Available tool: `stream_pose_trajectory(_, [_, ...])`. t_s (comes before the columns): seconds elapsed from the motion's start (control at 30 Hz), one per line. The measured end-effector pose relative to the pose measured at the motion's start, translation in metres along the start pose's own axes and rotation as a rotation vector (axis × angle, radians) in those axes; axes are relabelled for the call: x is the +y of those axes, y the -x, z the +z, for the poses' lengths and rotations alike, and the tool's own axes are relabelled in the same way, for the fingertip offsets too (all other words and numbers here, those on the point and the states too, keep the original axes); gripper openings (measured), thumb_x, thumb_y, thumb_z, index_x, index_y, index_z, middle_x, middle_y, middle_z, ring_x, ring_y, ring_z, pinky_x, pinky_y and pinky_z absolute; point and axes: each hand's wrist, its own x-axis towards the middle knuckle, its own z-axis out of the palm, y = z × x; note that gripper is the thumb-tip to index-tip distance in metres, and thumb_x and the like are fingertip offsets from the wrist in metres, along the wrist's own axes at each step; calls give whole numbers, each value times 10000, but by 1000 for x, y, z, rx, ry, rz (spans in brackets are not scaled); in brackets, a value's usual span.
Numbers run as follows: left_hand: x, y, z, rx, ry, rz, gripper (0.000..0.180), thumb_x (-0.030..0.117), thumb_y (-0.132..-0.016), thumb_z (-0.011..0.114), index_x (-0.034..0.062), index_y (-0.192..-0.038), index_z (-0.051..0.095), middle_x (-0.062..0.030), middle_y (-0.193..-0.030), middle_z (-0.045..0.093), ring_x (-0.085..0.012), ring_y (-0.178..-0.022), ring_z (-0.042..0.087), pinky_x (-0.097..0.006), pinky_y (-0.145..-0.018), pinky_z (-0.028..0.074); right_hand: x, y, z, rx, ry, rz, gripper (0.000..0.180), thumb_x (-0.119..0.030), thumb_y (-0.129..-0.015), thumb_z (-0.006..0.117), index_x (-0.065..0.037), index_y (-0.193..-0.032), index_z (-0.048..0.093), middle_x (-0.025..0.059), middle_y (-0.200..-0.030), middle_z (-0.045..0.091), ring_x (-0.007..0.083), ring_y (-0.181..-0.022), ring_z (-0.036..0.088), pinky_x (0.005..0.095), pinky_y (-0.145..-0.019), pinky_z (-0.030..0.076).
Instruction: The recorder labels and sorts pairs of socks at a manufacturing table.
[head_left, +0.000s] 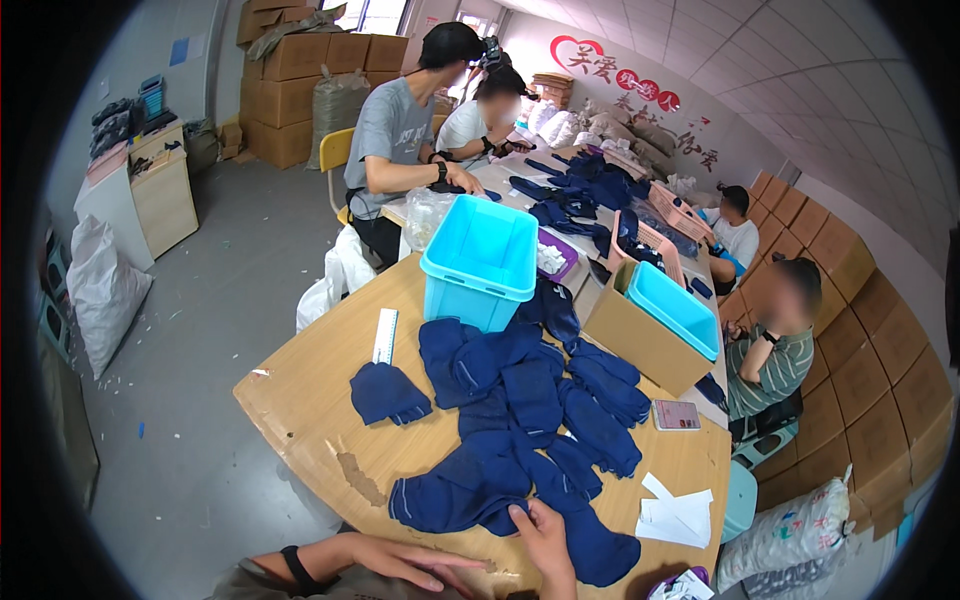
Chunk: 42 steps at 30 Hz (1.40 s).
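Observation:
My left hand (410, 562) lies flat on the wooden table (300, 390) near its front edge, fingers spread, holding nothing; a dark band sits on its wrist. My right hand (545, 545) rests on the near end of a dark blue sock (460, 490), thumb and fingers pressing the fabric. A pile of dark blue socks (545, 400) spreads across the middle of the table. One folded pair of socks (388, 393) lies apart to the left. White paper slips (675, 515) lie to the right of my right hand.
A light blue plastic bin (480, 262) stands behind the pile, a cardboard box (640, 345) with a blue tray beside it. A white ruler-like strip (385, 335) and a pink booklet (676, 414) lie on the table. Other people sit along the far table and at right. Stacked cartons line the walls.

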Motion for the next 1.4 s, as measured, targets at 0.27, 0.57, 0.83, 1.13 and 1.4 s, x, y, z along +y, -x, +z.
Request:
stream_pose_trajectory(0.27, [-4,-6,-3,-80,-386,69,381,173,-958,565,-5,-1295,556,-178,-1327,554,-269,-1253,487,-375,-1059,349,3,-1,-1,-7,15,10,248,-151,-920,634,-1,-748,538,-57,-637,464,19,-614,388,214,-510,328])
stream_pose_trajectory(0.57, [-8,-6,-8,6,-174,-3,544,179,-1019,463,75,-1508,249,-167,-1353,521,-217,-1274,476,-331,-1084,329,-2,-1,0,7,33,2,260,-156,-915,640,4,-740,533,-58,-618,451,23,-606,388,221,-505,328])
stream_pose_trajectory(0.83, [-19,-1,-25,-81,-310,142,546,169,-1017,453,56,-1507,240,-165,-1348,536,-234,-1301,456,-355,-1095,320,1,-1,-2,12,17,-3,273,-156,-911,644,3,-728,519,-59,-607,413,27,-598,354,232,-497,300])
stream_pose_trajectory(1.13, [-32,-5,-39,-274,-268,127,518,178,-1012,471,12,-1475,306,-151,-1416,471,-205,-1310,449,-301,-1085,318,0,0,-1,2,69,-12,294,-170,-907,649,0,-718,502,-54,-598,396,30,-592,344,240,-491,291])
stream_pose_trajectory(1.4, [-25,-6,-37,-187,-12,-71,532,181,-997,517,-12,-1456,333,-147,-1398,486,-195,-1302,457,-287,-1064,341,-2,0,-1,5,87,-22,295,-169,-904,651,1,-716,500,-52,-596,395,30,-591,343,240,-487,289])
